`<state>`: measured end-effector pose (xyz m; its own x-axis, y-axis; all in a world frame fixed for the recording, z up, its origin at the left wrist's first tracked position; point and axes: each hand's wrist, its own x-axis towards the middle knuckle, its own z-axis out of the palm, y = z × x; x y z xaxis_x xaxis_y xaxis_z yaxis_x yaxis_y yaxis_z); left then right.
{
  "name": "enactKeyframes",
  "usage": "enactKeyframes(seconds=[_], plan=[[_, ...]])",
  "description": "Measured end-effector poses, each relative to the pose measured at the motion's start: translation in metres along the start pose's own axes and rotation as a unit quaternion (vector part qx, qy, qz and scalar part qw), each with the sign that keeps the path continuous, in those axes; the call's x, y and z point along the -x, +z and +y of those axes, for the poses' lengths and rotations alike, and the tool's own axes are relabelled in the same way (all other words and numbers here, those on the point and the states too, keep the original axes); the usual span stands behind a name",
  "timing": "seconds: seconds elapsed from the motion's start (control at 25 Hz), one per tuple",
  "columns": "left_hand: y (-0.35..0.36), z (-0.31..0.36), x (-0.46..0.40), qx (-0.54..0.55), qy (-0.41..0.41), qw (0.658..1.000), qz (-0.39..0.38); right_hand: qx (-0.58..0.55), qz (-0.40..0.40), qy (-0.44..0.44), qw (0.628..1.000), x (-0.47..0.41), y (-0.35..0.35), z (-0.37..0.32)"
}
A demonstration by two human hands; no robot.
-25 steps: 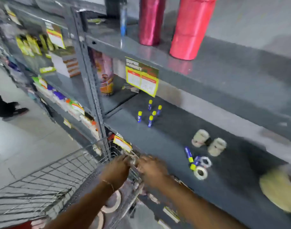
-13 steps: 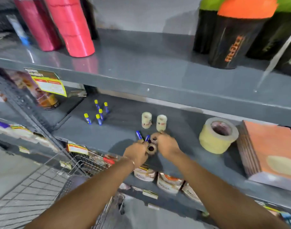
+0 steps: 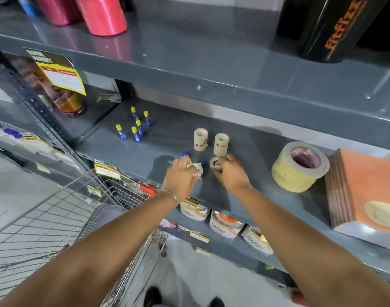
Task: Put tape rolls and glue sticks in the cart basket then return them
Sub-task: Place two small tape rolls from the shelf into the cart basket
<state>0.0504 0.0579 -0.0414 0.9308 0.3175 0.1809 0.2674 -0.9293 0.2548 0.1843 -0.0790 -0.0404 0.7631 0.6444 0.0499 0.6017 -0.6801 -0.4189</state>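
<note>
Both my hands reach onto the grey middle shelf [image 3: 145, 156]. My left hand [image 3: 182, 177] grips a small clear tape roll [image 3: 197, 169], with blue glue sticks [image 3: 186, 155] lying just under its fingers. My right hand [image 3: 230, 173] pinches a small tape roll [image 3: 214, 162] with a brown core. Two cream tape stacks [image 3: 200, 139] [image 3: 221, 144] stand upright just behind my hands. Several blue glue sticks with yellow caps [image 3: 136, 127] stand further back on the left. The wire cart basket [image 3: 56, 218] is below on the left.
A large yellow masking tape roll [image 3: 299, 166] and an orange stack of sheets [image 3: 367, 191] lie to the right on the same shelf. Red rolls [image 3: 103, 16] and black canisters [image 3: 336, 27] stand on the upper shelf. Packaged tapes [image 3: 225, 223] hang under the shelf edge.
Both hands rose from the cart's rim to the shelf, each carrying a small tape roll. The view swung right and closer to the shelf.
</note>
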Motion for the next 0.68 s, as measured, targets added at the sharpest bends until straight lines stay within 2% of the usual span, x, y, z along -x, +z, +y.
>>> enactKeyframes(seconds=[0.12,0.24,0.44,0.6,0.68], plan=[[-0.021,-0.038,0.009,0.038,-0.037,0.996,0.074,-0.055,0.080,-0.070,0.993,-0.008,-0.006,-0.031],[-0.042,-0.093,0.027,0.045,-0.098,0.987,0.117,-0.088,0.078,-0.152,0.981,-0.019,0.001,-0.096],[-0.061,-0.199,0.113,0.091,-0.248,0.953,0.146,-0.109,-0.048,-0.251,0.961,-0.023,0.085,-0.211],[-0.052,-0.262,0.203,0.097,-0.381,0.911,0.124,-0.102,-0.185,-0.305,0.929,-0.011,0.166,-0.282],[-0.038,-0.286,0.242,0.115,-0.446,0.882,0.102,-0.101,-0.251,-0.303,0.914,-0.002,0.203,-0.311]])
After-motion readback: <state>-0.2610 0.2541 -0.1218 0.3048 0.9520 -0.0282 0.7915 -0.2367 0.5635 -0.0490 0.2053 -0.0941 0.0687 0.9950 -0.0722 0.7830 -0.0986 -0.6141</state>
